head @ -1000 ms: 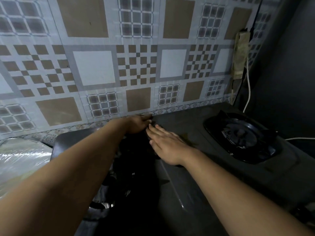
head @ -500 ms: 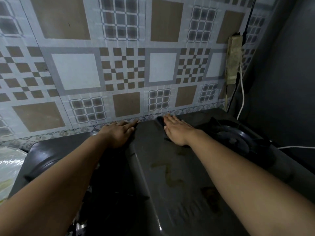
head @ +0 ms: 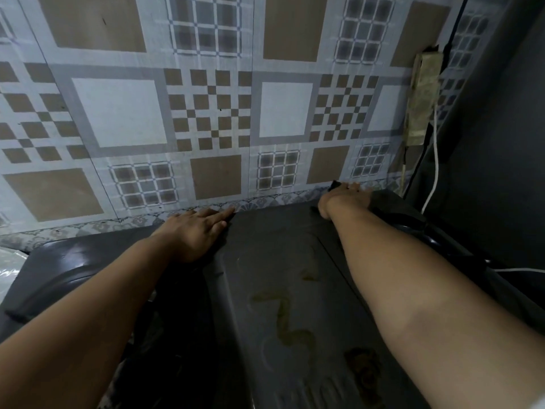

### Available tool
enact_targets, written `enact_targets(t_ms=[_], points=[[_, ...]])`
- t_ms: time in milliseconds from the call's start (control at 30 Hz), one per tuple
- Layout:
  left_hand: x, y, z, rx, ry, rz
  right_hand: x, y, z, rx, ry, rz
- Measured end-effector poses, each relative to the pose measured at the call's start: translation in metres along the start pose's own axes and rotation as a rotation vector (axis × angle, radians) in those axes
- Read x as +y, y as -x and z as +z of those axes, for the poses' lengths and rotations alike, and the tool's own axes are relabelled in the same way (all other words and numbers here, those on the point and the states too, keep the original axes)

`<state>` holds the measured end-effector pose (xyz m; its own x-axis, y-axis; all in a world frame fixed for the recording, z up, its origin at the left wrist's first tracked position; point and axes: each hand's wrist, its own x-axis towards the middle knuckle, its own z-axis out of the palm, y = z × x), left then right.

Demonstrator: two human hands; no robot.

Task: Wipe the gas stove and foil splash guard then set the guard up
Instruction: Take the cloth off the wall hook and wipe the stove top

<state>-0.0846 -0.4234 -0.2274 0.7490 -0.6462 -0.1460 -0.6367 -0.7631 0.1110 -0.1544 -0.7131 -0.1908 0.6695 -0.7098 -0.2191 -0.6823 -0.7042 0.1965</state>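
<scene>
The dark gas stove [head: 274, 261] fills the lower view, with brownish stains [head: 284, 318] on its middle panel. Behind it stands the tile-patterned splash guard [head: 206, 113], upright against the wall and showing vertical creases. My left hand [head: 196, 231] lies flat, palm down, on the stove's back edge, with its fingertips at the guard's lower border. My right hand [head: 346, 199] rests palm down farther right along the same back edge, at the guard's foot. Neither hand holds anything that I can make out. The right burner [head: 413, 227] is mostly hidden behind my right forearm.
A grimy power strip [head: 421, 98] hangs on the wall at the right, with a white cable [head: 433, 172] dropping behind the stove. A dark side wall [head: 501, 143] closes off the right. Something shiny and crinkled [head: 7, 261] shows at the left edge.
My hands have spread apart along the stove's back edge: the right slid far to the right, the left stayed near the middle. The view has come closer to the wall.
</scene>
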Motion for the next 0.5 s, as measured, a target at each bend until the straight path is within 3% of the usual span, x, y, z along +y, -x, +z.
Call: enact_targets(t_ms=[267,500], points=[[0.001,0.003,-0.001,0.016,-0.004,0.011,0.026,-0.028,0.003,-0.036,-0.046,0.208],[-0.001,0.001,0.001,0.028,-0.026,0.002,0.029,-0.028,0.005,-0.025,-0.098,0.16]])
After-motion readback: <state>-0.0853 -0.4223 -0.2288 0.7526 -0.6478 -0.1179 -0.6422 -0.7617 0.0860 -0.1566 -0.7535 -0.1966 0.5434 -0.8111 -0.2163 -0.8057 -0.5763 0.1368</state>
